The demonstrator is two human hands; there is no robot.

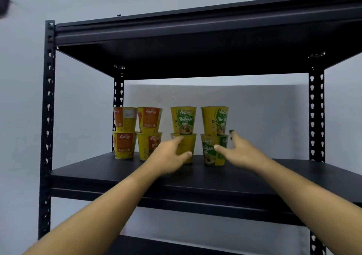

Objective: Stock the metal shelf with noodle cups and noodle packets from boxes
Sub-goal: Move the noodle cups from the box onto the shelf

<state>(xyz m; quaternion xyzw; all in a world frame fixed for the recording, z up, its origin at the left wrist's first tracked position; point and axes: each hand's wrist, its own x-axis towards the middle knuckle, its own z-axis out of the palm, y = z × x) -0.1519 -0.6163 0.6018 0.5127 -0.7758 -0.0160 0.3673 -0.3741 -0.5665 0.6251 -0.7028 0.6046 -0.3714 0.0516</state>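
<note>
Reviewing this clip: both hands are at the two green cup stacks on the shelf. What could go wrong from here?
1. The left hand grips the third stack's bottom cup, and the right hand touches the fourth stack's bottom cup. Each bottom cup carries a top cup. Shifting either base could tip its top cup off.
2. The left hand is close to the neighbouring orange stack. A sideways nudge might knock it over.

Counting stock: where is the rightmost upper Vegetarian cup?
Head view, centre-right: the cup tops the rightmost stack on the shelf, beside the other upper Vegetarian cup.
</note>
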